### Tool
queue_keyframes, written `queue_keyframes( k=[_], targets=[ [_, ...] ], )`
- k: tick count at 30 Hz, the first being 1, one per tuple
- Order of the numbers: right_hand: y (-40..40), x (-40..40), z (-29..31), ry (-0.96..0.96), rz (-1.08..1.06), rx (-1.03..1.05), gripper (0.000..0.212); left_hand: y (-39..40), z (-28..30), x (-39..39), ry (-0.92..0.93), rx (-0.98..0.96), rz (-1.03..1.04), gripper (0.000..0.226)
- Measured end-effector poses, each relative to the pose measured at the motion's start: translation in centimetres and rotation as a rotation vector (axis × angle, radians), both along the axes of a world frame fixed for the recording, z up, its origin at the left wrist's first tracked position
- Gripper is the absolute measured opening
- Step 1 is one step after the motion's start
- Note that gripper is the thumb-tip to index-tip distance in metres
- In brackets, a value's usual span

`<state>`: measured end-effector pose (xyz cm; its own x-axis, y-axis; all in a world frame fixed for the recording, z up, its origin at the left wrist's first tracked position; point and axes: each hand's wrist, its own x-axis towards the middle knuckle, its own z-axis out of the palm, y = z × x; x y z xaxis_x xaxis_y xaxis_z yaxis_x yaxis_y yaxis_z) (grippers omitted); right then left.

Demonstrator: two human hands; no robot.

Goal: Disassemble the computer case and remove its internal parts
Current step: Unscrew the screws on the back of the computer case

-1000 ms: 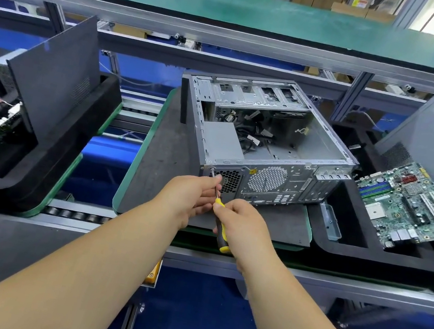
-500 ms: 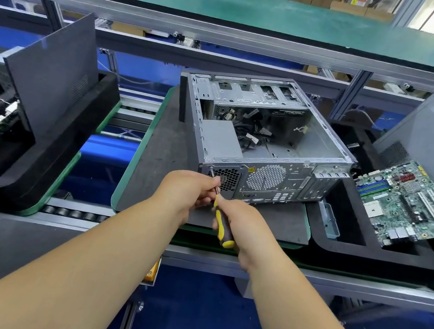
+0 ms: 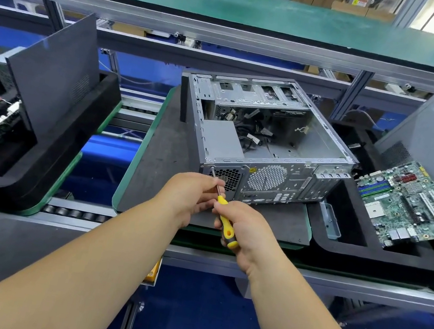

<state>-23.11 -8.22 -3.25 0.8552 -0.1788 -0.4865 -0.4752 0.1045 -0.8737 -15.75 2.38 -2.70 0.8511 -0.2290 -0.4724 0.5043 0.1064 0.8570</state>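
An opened computer case lies on its side on a dark tabletop. The right hand grips a yellow screwdriver; the left hand pinches its shaft, steadying the tip on a rear-corner screw.

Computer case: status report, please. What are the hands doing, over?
Right hand grips screwdriver; left hand pinches its shaft. Tip on screw, rear corner of computer case. Nothing in the way.
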Motion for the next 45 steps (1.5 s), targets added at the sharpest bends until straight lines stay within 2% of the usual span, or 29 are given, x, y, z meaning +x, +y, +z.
queue_keyframes(
  k=[4,7,10,14,17,20,24,28,31,40,42,45],
  targets=[
    [0.4,-0.1,-0.1,-0.057,-0.001,-0.235,0.016,0.1,-0.7,0.0,0.011,0.005,0.009,0.017],
    [0.8,-0.1,-0.1,-0.066,0.008,-0.254,0.014,0.2,-0.9,0.1,-0.023,0.016,0.036,0.017],
    [1.0,-0.1,0.0,-0.026,0.019,-0.120,0.019,0.4,-0.9,0.0,-0.058,0.001,0.029,0.015],
    [0.7,-0.2,-0.1,0.054,0.002,0.254,0.046,0.4,-1.0,0.1,-0.046,0.016,0.048,0.016],
    [0.5,-0.3,0.1,0.074,-0.042,0.368,0.044,0.3,-1.2,0.2,-0.041,0.010,0.043,0.017],
    [0.8,-0.4,0.1,0.073,-0.094,0.427,0.033,0.1,-1.4,0.1,0.007,-0.041,0.060,0.017],
    [1.2,-0.4,0.0,0.076,-0.135,0.488,0.028,0.3,-1.6,0.2,0.184,-0.292,0.097,0.024],
    [1.4,-0.5,-0.3,0.096,-0.169,0.593,0.028,0.7,-1.8,0.5,0.237,-0.459,0.094,0.029],
    [1.7,-0.6,-0.4,0.106,-0.211,0.644,0.030,0.7,-1.4,0.5,0.267,-0.507,0.091,0.032],
    [2.4,-0.3,-0.4,0.107,-0.250,0.583,0.017,0.7,-0.6,0.6,0.291,-0.535,0.104,0.034],
    [2.2,-0.2,-0.3,0.123,-0.205,0.607,0.021,0.7,-0.7,0.5,0.296,-0.535,0.108,0.034],
    [1.8,-0.2,0.1,0.164,-0.149,0.697,0.039,0.7,-0.6,0.6,0.295,-0.523,0.112,0.034]
  ],
)
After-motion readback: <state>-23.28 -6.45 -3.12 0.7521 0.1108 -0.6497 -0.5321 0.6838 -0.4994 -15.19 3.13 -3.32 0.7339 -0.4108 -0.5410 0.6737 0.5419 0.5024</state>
